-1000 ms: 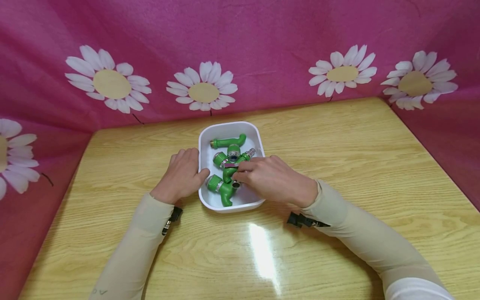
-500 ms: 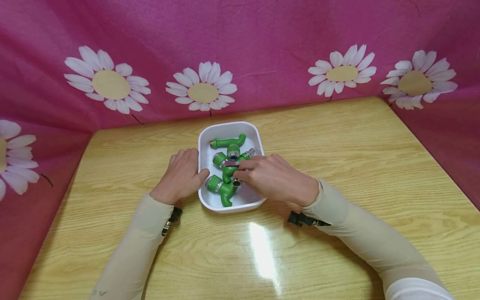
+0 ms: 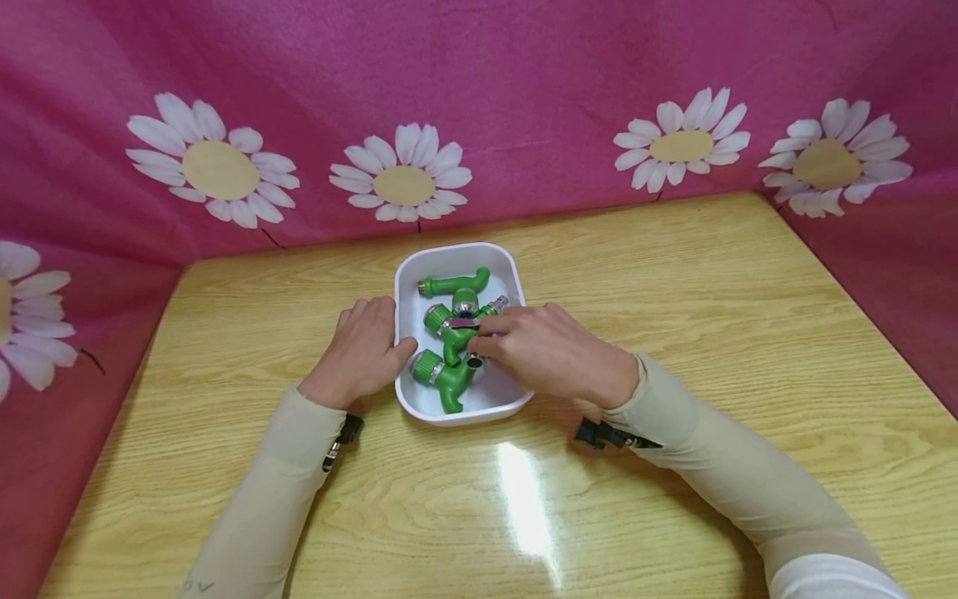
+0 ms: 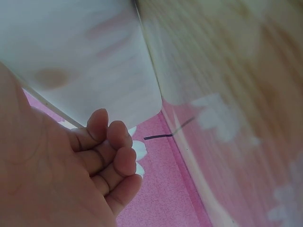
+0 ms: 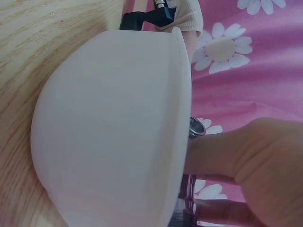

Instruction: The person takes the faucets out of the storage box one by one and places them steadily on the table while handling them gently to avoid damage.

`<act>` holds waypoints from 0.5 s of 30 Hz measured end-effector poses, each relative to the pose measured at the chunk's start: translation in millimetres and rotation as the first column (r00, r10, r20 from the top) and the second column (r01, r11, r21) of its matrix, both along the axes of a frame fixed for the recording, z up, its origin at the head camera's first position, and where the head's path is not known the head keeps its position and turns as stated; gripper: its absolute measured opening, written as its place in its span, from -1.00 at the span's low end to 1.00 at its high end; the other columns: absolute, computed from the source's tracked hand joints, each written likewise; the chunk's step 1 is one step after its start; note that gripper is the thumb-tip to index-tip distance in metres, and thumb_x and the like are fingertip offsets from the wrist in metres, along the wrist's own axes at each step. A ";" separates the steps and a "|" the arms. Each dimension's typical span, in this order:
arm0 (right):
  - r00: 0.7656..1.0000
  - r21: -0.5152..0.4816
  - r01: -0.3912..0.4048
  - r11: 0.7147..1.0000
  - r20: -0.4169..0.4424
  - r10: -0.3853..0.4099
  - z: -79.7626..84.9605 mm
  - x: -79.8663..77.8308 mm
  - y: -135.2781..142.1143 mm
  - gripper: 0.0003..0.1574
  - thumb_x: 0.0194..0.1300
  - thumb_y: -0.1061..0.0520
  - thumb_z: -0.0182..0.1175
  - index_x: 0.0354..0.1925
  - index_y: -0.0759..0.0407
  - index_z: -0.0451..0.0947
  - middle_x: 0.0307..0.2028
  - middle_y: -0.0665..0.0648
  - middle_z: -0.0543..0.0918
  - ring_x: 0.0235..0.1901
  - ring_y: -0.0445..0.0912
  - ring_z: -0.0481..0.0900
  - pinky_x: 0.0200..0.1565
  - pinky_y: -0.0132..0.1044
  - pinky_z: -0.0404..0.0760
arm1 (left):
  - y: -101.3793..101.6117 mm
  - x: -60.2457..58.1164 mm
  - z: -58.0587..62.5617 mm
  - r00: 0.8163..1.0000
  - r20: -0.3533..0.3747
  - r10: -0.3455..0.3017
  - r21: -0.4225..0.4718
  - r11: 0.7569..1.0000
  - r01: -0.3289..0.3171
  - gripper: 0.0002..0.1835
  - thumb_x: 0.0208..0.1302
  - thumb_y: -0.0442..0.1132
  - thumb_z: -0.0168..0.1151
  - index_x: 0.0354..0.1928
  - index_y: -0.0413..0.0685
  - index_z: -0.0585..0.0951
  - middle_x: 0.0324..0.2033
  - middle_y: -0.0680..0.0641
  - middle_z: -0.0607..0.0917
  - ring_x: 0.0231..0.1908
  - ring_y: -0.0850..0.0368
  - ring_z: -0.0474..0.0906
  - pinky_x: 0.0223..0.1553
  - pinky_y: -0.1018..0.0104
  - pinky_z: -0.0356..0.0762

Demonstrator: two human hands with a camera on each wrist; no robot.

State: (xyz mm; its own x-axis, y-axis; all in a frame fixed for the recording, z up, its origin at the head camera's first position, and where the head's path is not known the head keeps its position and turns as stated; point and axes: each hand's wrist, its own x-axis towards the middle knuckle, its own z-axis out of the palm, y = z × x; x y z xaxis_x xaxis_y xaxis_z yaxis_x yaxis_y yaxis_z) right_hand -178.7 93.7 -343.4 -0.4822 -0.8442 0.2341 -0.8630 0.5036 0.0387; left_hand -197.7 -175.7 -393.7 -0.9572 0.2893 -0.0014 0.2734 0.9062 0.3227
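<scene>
A white tray (image 3: 513,406) stands on the wooden table with several green plastic taps in it. My left hand (image 3: 358,349) holds its left side, the thumb over the rim and the bent fingers (image 4: 118,161) along the outside. Over the tray's right side my right hand (image 3: 550,353) pinches a shiny chrome tap (image 3: 475,361); its round open end and a flat strip mirroring pink show, the rest is behind the fingers. Close under it lie a green tap (image 3: 453,385) with ribbed knob and another green tap (image 3: 458,343).
A green spout (image 3: 452,284) with a brass thread lies at the tray's far end. Beside the right fingers is a silver ribbed end (image 3: 500,304). The wooden table (image 3: 674,291) extends all round the tray. A pink curtain (image 3: 524,108) with daisies closes off the back and sides.
My right hand has shifted slightly, and the chrome tap in it has moved a little away from me and right. My left hand and the tray look nearly the same.
</scene>
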 end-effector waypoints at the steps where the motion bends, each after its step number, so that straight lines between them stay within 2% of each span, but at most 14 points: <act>1: 1.000 -0.001 0.000 1.000 0.001 0.000 0.3 0.0 0.2 -0.67 0.36 0.29 0.27 -0.02 -0.04 0.77 -0.07 0.00 0.81 -0.13 -0.05 0.80 -0.33 -0.15 0.74 | 0.0 0.0 0.0 1.000 0.000 0.000 0.000 1.000 0.000 -0.55 0.32 -0.01 0.05 0.00 -0.28 0.41 -0.23 -0.17 0.52 -0.11 -0.11 0.35 -0.04 0.08 0.24; 15: 0.999 0.008 0.008 1.000 0.032 -0.008 3.2 1.1 2.0 -0.67 0.38 0.26 0.28 0.01 -0.05 0.78 -0.05 0.02 0.81 -0.08 -0.04 0.80 -0.21 -0.13 0.77 | 0.6 0.3 0.0 1.000 0.012 0.009 0.008 1.000 -0.009 -0.55 0.33 -0.02 0.06 0.02 -0.28 0.42 -0.23 -0.16 0.51 -0.12 -0.11 0.35 -0.03 0.07 0.24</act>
State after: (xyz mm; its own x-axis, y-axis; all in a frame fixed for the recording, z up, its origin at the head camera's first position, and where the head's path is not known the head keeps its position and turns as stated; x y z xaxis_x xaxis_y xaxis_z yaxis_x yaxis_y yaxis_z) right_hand -177.6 95.7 -340.3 -0.4959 -0.8422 0.2114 -0.8600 0.5101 0.0150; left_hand -197.4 -175.2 -393.7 -0.9597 0.2810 -0.0109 0.2614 0.9057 0.3336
